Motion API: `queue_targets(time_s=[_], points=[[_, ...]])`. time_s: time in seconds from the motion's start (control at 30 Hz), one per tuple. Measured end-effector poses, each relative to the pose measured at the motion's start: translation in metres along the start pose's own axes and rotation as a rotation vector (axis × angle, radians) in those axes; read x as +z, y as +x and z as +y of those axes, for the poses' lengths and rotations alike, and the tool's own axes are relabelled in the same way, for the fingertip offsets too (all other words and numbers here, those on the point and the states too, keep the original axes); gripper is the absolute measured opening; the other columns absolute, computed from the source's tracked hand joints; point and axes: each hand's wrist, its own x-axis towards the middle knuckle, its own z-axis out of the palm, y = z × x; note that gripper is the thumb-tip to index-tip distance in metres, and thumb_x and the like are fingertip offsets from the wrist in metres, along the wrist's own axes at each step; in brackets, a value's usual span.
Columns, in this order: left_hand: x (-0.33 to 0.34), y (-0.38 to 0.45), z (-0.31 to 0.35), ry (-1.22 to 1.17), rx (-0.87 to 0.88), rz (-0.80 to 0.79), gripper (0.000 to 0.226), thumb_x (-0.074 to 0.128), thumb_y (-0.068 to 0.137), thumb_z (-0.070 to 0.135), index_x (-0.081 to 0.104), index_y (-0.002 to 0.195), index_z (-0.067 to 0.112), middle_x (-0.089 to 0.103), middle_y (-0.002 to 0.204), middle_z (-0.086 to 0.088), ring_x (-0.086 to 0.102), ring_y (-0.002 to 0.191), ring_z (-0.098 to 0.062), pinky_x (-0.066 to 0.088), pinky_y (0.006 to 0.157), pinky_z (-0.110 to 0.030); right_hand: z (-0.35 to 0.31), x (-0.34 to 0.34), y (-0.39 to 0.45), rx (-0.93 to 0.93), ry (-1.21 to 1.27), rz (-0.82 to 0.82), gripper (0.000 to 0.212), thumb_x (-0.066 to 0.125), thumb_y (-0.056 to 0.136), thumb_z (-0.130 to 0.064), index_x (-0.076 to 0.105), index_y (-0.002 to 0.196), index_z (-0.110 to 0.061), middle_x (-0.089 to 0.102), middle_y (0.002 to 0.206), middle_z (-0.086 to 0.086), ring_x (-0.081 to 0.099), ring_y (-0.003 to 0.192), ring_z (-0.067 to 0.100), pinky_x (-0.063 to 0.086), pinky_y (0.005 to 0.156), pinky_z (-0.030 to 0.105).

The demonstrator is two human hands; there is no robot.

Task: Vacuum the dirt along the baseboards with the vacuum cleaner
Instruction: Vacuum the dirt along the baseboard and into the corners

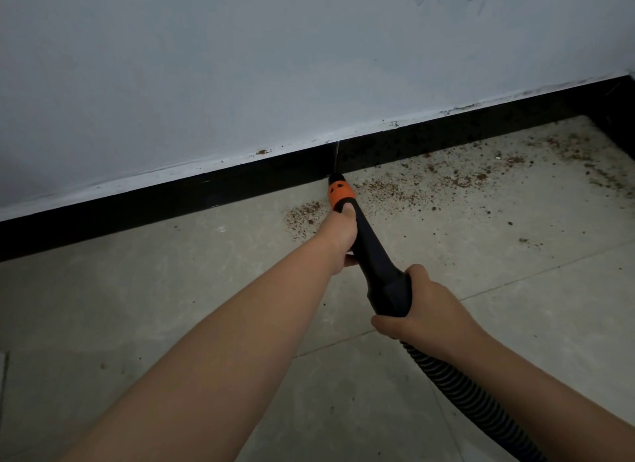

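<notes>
Black plastic and an orange collar mark the vacuum cleaner wand (369, 252), which runs from the centre of the frame up to the dark baseboard (171, 200) beneath a pale wall (240, 66). A person's left hand (338, 234) wraps around the wand just below the collar, while the right hand (422, 307) grips its thick rear end, where the ribbed hose (464, 396) trails off to the lower right. Brown dirt (446, 179) lies scattered over the grey tiled floor (171, 289) along the baseboard, mostly right of the nozzle tip, which sits at the foot of the baseboard.
</notes>
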Motion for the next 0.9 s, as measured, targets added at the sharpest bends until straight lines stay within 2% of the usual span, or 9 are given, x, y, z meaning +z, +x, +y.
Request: queue_targets(time_s=[0.13, 0.23, 0.43, 0.57, 0.63, 0.77, 0.9], points=[[0.016, -0.006, 0.001, 0.068, 0.012, -0.075, 0.044, 0.026, 0.102, 0.034, 0.031, 0.139, 0.011, 0.043, 0.135, -0.013, 0.046, 0.12, -0.031, 0.047, 0.079, -0.036, 0.006, -0.009, 0.006, 0.036, 0.013, 0.057, 0.045, 0.074, 0.073, -0.03, 0.037, 0.095, -0.015, 0.052, 0.081, -0.003, 0.054, 0.065, 0.008, 0.039, 0.049, 0.021], [0.02, -0.007, 0.002, 0.039, 0.037, -0.105, 0.046, 0.029, 0.101, 0.034, 0.028, 0.142, 0.012, 0.042, 0.138, -0.011, 0.046, 0.121, -0.03, 0.048, 0.08, -0.036, 0.007, -0.021, 0.012, 0.036, 0.015, 0.03, 0.046, 0.075, 0.073, -0.028, 0.039, 0.098, -0.015, 0.053, 0.082, -0.003, 0.054, 0.066, 0.009, 0.04, 0.05, 0.02], [0.006, -0.008, -0.007, -0.038, 0.074, -0.06, 0.05, 0.035, 0.1, 0.035, 0.028, 0.142, 0.011, 0.045, 0.135, -0.011, 0.051, 0.116, -0.029, 0.051, 0.09, -0.039, -0.001, -0.017, 0.012, 0.011, 0.073, -0.029, 0.047, 0.076, 0.072, -0.023, 0.041, 0.101, -0.013, 0.055, 0.086, 0.0, 0.056, 0.07, 0.011, 0.044, 0.054, 0.023], [-0.011, -0.012, -0.015, -0.069, 0.081, -0.072, 0.051, 0.039, 0.099, 0.036, 0.031, 0.141, 0.009, 0.05, 0.132, -0.012, 0.057, 0.109, -0.027, 0.051, 0.08, -0.033, -0.012, -0.01, 0.01, 0.009, 0.108, -0.005, 0.046, 0.076, 0.072, -0.024, 0.042, 0.1, -0.013, 0.054, 0.086, 0.0, 0.056, 0.07, 0.011, 0.042, 0.053, 0.021], [-0.017, -0.015, -0.017, -0.095, 0.065, -0.081, 0.049, 0.041, 0.098, 0.038, 0.036, 0.137, 0.009, 0.052, 0.129, -0.012, 0.056, 0.11, -0.027, 0.05, 0.081, -0.034, -0.016, -0.004, 0.006, 0.004, 0.116, -0.021, 0.045, 0.076, 0.071, -0.025, 0.043, 0.1, -0.014, 0.055, 0.087, 0.0, 0.057, 0.07, 0.011, 0.043, 0.053, 0.02], [-0.032, -0.015, -0.022, -0.108, 0.046, 0.03, 0.055, 0.043, 0.095, 0.041, 0.033, 0.139, 0.009, 0.049, 0.13, -0.013, 0.05, 0.116, -0.031, 0.045, 0.098, -0.043, -0.027, 0.011, 0.002, -0.034, 0.103, -0.118, 0.046, 0.077, 0.07, -0.027, 0.042, 0.098, -0.016, 0.059, 0.089, 0.003, 0.062, 0.072, 0.015, 0.05, 0.059, 0.027], [-0.054, -0.018, -0.024, -0.152, 0.065, 0.134, 0.054, 0.043, 0.096, 0.039, 0.033, 0.138, 0.007, 0.05, 0.129, -0.015, 0.051, 0.115, -0.032, 0.044, 0.1, -0.045, -0.044, 0.02, 0.009, -0.096, 0.088, -0.188, 0.044, 0.077, 0.071, -0.026, 0.041, 0.096, -0.016, 0.054, 0.087, -0.001, 0.055, 0.068, 0.008, 0.042, 0.052, 0.018]])
